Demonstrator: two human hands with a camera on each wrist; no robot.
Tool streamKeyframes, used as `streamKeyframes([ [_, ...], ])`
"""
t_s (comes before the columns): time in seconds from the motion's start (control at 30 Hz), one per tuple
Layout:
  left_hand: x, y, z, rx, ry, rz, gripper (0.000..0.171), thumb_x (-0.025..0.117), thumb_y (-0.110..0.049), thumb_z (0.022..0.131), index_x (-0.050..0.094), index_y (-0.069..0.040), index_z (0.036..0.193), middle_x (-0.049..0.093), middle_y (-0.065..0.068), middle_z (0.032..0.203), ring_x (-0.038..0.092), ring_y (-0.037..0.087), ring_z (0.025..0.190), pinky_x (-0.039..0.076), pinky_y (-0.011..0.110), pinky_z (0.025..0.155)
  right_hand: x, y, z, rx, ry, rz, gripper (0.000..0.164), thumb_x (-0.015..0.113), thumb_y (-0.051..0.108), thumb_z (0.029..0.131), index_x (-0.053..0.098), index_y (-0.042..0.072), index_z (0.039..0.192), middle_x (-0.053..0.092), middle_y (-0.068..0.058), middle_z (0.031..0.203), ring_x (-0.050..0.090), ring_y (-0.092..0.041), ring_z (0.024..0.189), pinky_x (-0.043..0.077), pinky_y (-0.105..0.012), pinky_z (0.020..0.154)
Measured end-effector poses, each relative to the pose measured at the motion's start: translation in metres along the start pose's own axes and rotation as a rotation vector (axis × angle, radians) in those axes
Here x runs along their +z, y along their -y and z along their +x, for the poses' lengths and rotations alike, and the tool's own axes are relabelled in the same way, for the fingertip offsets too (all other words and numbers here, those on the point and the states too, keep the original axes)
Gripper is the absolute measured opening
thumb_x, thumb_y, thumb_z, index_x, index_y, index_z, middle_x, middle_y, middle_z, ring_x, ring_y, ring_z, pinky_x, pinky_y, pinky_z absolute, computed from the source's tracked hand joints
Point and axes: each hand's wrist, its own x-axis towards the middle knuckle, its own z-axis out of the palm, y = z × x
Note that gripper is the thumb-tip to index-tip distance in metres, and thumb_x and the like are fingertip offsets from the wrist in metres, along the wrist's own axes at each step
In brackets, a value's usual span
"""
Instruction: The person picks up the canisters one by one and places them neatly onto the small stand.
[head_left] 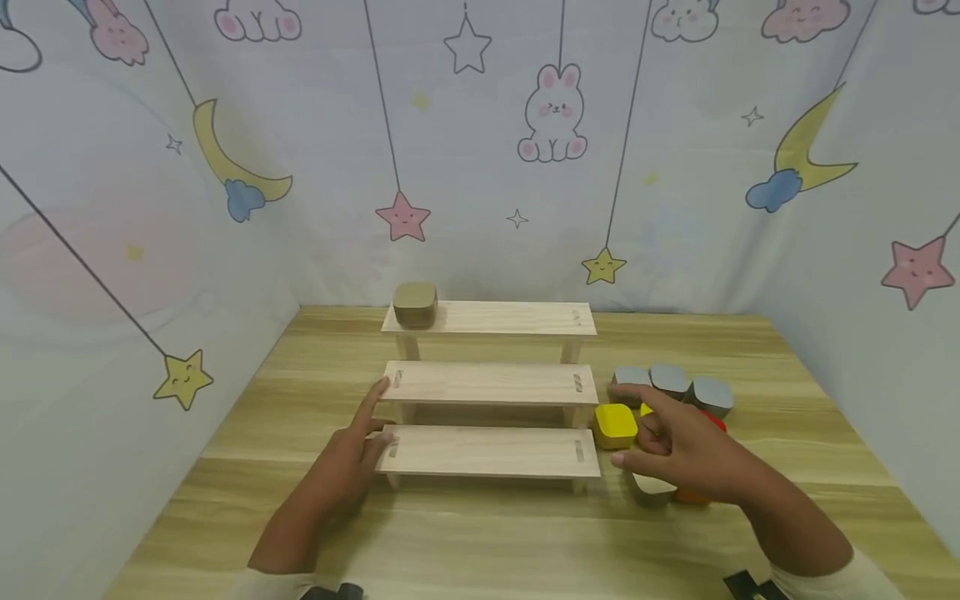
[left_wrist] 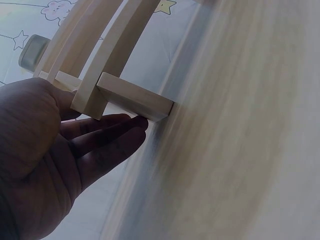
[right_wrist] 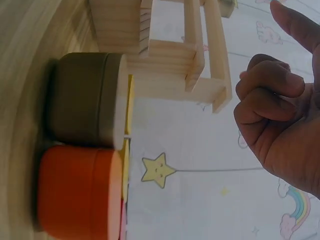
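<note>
A three-step wooden shelf (head_left: 491,382) stands on the table. My left hand (head_left: 347,458) is at its left end. The thumb lies on the lowest step's end, the index finger touches the middle step, and in the left wrist view the other fingers reach under the board beside the leg. My right hand (head_left: 686,446) hovers over a group of rounded square tins, its index finger and thumb spread apart with nothing between them, the other fingers curled. Nearest is a yellow tin (head_left: 616,426); a brown tin (right_wrist: 82,97) and an orange tin (right_wrist: 75,192) are below the hand.
One khaki tin (head_left: 416,305) sits at the top step's left end. Grey tins (head_left: 668,380) stand behind the right hand, with a red tin (head_left: 717,422) partly hidden by it. A printed cloth (head_left: 480,167) encloses the wood-grain table (head_left: 480,542) at the back and sides.
</note>
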Motion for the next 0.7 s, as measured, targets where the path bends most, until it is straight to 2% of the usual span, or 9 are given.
streamKeyframes([
  [0.17,0.000,-0.001,0.001,-0.002,0.006,0.001,0.081,0.054,-0.016,0.116,0.004,-0.038,0.176,0.066,0.029,0.148,0.070,0.050,0.131,0.050,0.070,0.114,-0.004,-0.013,-0.013,0.041,0.012,0.061,0.076,0.087,0.023,0.096,0.048,0.012,0.160,0.035,0.014,0.064,0.029,0.003,0.055,0.043,-0.026,0.052],
  [0.3,0.000,-0.001,0.001,-0.006,0.009,-0.002,0.081,0.054,-0.016,0.115,0.004,-0.038,0.175,0.066,0.030,0.149,0.070,0.050,0.131,0.049,0.071,0.115,-0.008,-0.022,-0.021,0.076,0.037,0.087,0.080,0.088,0.021,0.094,0.046,0.001,0.159,0.038,0.014,0.060,0.032,0.003,0.053,0.044,-0.026,0.049],
  [0.4,0.000,-0.002,0.001,-0.003,0.004,0.002,0.082,0.054,-0.015,0.115,0.004,-0.038,0.176,0.066,0.030,0.148,0.069,0.051,0.132,0.049,0.071,0.115,-0.010,-0.029,-0.025,0.084,0.059,0.109,0.082,0.087,0.019,0.094,0.044,-0.006,0.158,0.033,0.006,0.056,0.033,0.004,0.053,0.045,-0.026,0.051],
  [0.53,-0.001,-0.002,0.001,0.000,0.003,0.008,0.081,0.054,-0.015,0.115,0.004,-0.037,0.176,0.066,0.030,0.148,0.068,0.051,0.133,0.049,0.071,0.115,-0.011,-0.036,-0.029,0.093,0.082,0.132,0.081,0.088,0.018,0.093,0.045,-0.009,0.156,0.029,-0.010,0.056,0.031,0.004,0.052,0.044,-0.027,0.050],
  [0.63,-0.001,-0.002,0.001,0.001,0.005,0.012,0.081,0.054,-0.016,0.115,0.004,-0.037,0.176,0.066,0.030,0.148,0.068,0.051,0.133,0.049,0.071,0.115,-0.011,-0.041,-0.032,0.099,0.102,0.137,0.078,0.088,0.017,0.092,0.048,-0.009,0.154,0.024,-0.012,0.057,0.026,0.003,0.051,0.040,-0.025,0.048],
  [0.7,-0.001,-0.002,0.001,0.006,0.004,0.017,0.081,0.054,-0.015,0.115,0.004,-0.036,0.176,0.066,0.030,0.148,0.068,0.051,0.133,0.049,0.071,0.115,-0.011,-0.044,-0.034,0.106,0.118,0.134,0.077,0.088,0.018,0.091,0.051,-0.008,0.153,0.022,-0.009,0.057,0.024,0.002,0.051,0.037,-0.024,0.046],
])
